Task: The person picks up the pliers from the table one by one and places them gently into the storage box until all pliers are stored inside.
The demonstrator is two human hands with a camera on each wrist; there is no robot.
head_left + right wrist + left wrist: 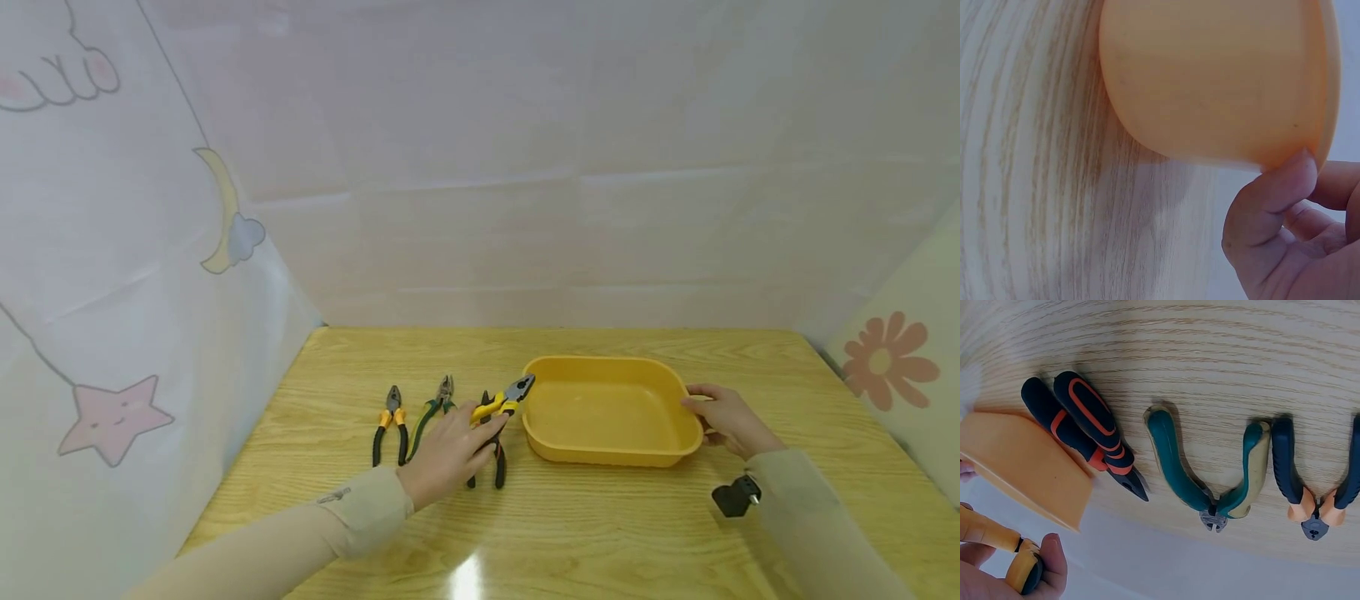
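My left hand (452, 446) grips yellow-handled pliers (519, 388) by the handles, their grey head raised at the left rim of a yellow tray (611, 457). With thumb and fingers my right hand (726, 418) pinches the tray's right rim, as the right wrist view also shows. Beneath the left hand lie black-and-red pliers (1088, 425), partly covered in the head view. Green-handled pliers (1175, 459) sit beside them on the table, handles spread. Farthest left are black-and-orange pliers (393, 417). The bottom of the tray shows nothing lying on it.
Everything stands on a wood-grain table (600, 533). A pale printed curtain (562, 208) rises behind its back edge and at both sides. A small black device (737, 497) hangs at the right wrist.
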